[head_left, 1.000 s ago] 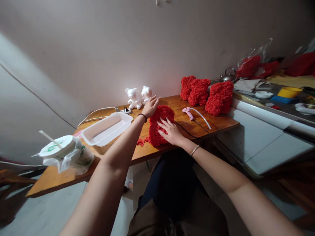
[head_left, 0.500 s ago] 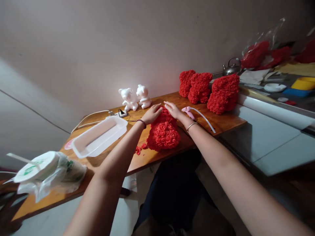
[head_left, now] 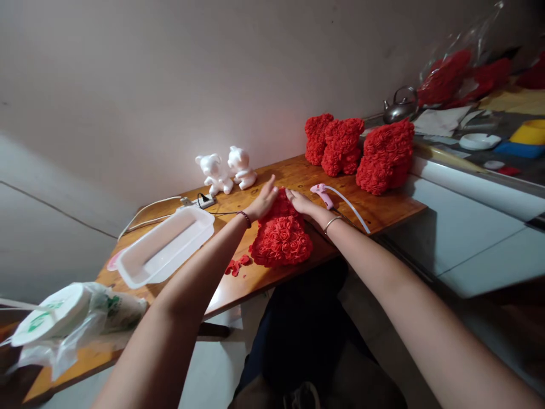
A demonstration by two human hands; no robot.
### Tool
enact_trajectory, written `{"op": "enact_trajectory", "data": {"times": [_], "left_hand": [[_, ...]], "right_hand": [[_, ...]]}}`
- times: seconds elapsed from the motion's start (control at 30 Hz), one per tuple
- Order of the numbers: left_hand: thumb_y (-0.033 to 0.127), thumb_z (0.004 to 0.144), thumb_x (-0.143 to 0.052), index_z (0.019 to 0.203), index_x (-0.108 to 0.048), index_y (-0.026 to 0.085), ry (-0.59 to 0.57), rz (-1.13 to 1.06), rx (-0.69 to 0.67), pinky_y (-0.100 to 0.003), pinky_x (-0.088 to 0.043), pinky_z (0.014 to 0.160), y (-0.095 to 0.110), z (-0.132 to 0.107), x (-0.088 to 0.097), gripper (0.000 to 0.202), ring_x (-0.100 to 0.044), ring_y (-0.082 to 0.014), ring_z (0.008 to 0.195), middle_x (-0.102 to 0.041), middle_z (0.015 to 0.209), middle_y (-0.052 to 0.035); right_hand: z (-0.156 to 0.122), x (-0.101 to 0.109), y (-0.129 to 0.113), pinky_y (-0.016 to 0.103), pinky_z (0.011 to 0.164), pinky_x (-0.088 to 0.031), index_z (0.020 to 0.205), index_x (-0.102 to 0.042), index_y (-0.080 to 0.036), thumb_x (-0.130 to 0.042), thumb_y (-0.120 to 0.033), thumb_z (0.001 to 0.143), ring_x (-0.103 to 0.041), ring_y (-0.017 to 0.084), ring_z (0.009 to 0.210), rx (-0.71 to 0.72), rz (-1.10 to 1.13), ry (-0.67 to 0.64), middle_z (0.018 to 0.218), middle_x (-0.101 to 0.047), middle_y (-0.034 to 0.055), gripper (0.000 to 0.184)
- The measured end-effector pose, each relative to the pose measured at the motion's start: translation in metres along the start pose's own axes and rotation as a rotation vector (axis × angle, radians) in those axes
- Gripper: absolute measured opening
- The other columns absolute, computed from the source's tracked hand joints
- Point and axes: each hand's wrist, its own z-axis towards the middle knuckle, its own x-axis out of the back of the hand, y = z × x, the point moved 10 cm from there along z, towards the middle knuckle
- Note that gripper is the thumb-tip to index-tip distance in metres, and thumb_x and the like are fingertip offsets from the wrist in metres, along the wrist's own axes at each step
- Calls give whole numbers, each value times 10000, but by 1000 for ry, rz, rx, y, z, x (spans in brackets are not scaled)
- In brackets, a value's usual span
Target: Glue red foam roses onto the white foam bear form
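A red rose bear (head_left: 283, 241), covered in foam roses, stands near the table's front edge. My left hand (head_left: 264, 201) presses against the left side of its upper part, thumb pointing up. From the right, my right hand (head_left: 299, 201) presses on the same part, so the bear is held between both hands. Some of my fingers are hidden behind it. Loose red petals (head_left: 237, 264) lie on the table to the bear's left. A pink glue gun (head_left: 322, 195) with a long pale glue stick (head_left: 351, 207) rests beyond my right wrist.
Two white foam bears (head_left: 214, 173) stand by the wall near a power strip (head_left: 204, 201). A clear plastic bin (head_left: 166, 247) and a bagged cup (head_left: 55, 315) are at left. Finished red rose bears (head_left: 385, 159) stand at right, beside a counter with a metal kettle (head_left: 400, 106).
My hands have shifted from the top of the rose bear down to its sides, and my left thumb now sticks up. The view has moved slightly.
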Motion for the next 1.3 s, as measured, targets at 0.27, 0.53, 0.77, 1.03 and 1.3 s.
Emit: {"op": "enact_trajectory", "data": {"times": [0.27,0.53,0.77,1.03,1.3], "left_hand": [[512,1030,-288,1542,-443,211,-18,-59,-19,-463,-177,1305,-22,1,-15,613,-216,-246,1593,-386,1655,-69],[572,1030,-324,1571,-396,263,-55,38,64,-616,-97,1278,-31,-7,-18,627,-183,-305,1598,-365,1663,-95],[654,1010,-59,1603,-290,263,273,-302,164,-485,-252,1278,-58,-23,10,746,-213,-241,1594,-224,1719,-90],[675,970,-356,1570,-376,375,211,-314,184,-499,-362,1240,-58,-37,-15,671,-359,-234,1539,-491,1581,-11],[703,992,-243,1580,-323,284,265,-329,309,-526,-357,1230,-65,-46,4,727,-339,-253,1548,-383,1650,-97]], "right_hand": [[-5,0,-34,401,1288,-255,1566,-435,-233,-357,-487,1038,-321,182,1554,92,-29,-59,1639,-396,41,591],[-13,-18,-31,489,1305,-210,1611,-354,-245,-338,-394,1026,-286,240,1570,54,-153,-55,1669,-333,18,603],[-22,20,3,417,1315,-143,1603,-344,-157,-165,-628,1011,-185,179,1600,-48,264,177,1703,-253,81,778],[-35,-14,31,424,1290,-231,1540,-444,-142,-238,-708,965,-342,205,1539,-110,329,222,1620,-418,143,834],[-48,5,41,380,1297,-217,1622,-222,-53,-102,-676,973,-200,178,1596,-225,356,298,1711,-199,141,908]]}}
